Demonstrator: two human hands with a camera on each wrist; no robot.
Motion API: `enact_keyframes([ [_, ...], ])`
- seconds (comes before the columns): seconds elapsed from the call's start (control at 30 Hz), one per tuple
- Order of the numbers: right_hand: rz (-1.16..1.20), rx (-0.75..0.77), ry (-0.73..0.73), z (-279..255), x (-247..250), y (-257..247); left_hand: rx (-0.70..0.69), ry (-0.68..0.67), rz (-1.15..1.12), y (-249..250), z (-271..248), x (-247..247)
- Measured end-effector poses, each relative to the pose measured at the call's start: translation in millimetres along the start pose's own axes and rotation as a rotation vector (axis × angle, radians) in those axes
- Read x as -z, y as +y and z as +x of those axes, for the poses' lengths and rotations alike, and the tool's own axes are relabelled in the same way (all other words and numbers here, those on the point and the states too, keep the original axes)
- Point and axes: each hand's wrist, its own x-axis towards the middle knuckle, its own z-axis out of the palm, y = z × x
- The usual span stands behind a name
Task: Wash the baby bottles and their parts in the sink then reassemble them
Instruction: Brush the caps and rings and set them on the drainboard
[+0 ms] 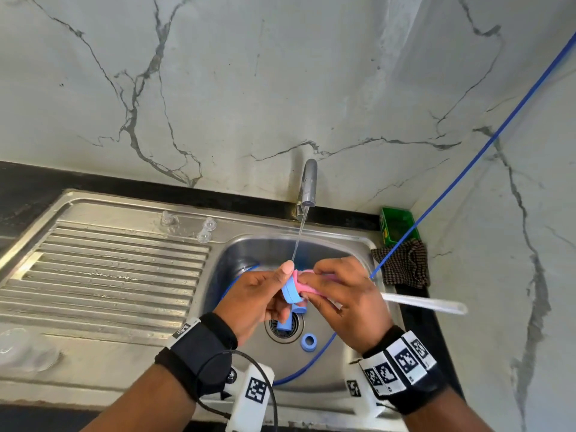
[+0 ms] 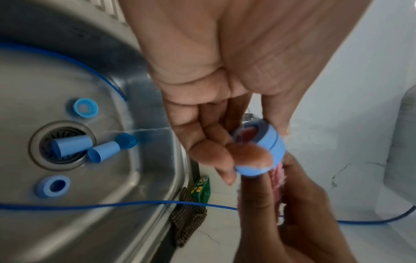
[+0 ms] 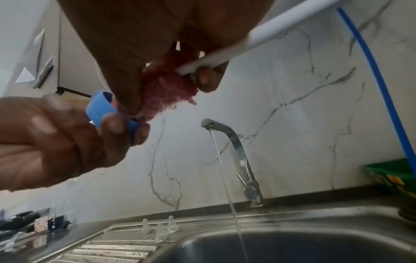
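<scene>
- Over the sink basin, just below the tap and its thin running stream: left hand curled round a blue bottle ring, thumb along the ring's top edge, fingertips wrapped under and against its rim.
- Ring held on edge, its opening turned toward the right hand.
- Against that opening: pink sponge head of a bottle brush, pushed partly into the ring, seen through the ring's hole from the left wrist.
- Right hand's fingers clamped round the sponge head and the near end of the white brush handle; handle sticking out to the right, past the sink's right rim.
- On the sink floor, under the hands: two blue caps lying on their sides at the drain strainer, one across it, the other touching beside it.
- Near the drain as well: two more blue rings, lying flat, apart from each other.
- On the sink's back ledge, left of the tap: three clear teats, standing upright close together.
- At the sink's right rear corner: a green box, a checked cloth in front of it.
- Across the basin: a thin blue cord, running up toward the right wall.
</scene>
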Motion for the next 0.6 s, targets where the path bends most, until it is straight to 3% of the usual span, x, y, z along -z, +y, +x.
enact_keyframes([
  [0.07,-0.074,0.064,0.054,1,2,3,0.066,-0.055,-0.009,7,0,-2],
  [0.17,-0.108,-0.039,0.128,1,-1,-1,0.030,-0.073,0.000,14,1,-2],
  [0.4,0.149,-0.450,0.086,8,-16,-11,-0.403,0.002,0.496,9,3,7],
  [0.47,0.196,-0.510,0.060,10,-17,-11,-0.394,0.017,0.431,5,4,9],
  [0.6,0.206,-0.404,0.091,15,-11,-11,-0.219,-0.045,0.017,2,4,7],
])
